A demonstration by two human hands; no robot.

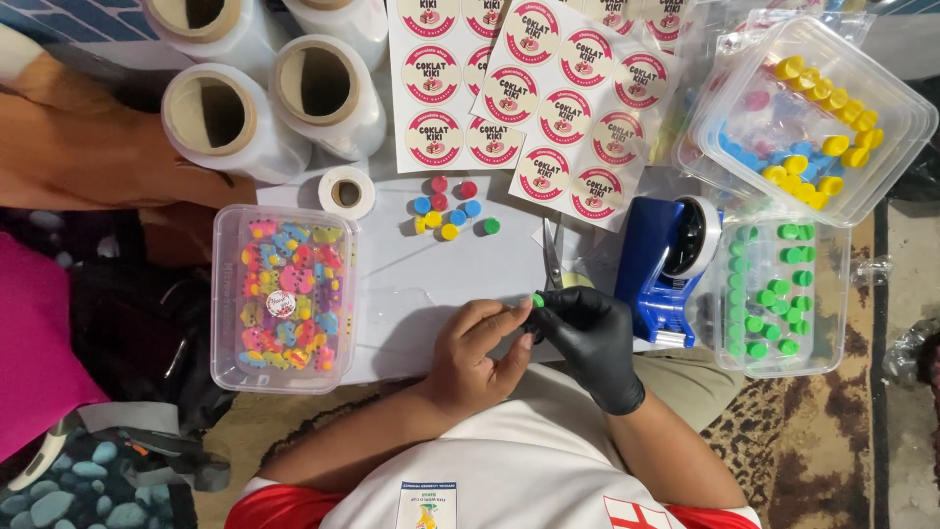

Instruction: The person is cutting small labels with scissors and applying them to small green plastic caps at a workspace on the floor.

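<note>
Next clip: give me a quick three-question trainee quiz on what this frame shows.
1. True or false: the right hand wears a black glove and the left hand is bare.
2. What colour is the small cap pinched between the two hands? A red, B green, C yellow.
3. Fill in: the blue tape dispenser stands just left of a clear tub filled with ____ caps.

Key
1. True.
2. B, green.
3. Green; the yellow and blue caps are in the other tub, farther up.
</note>
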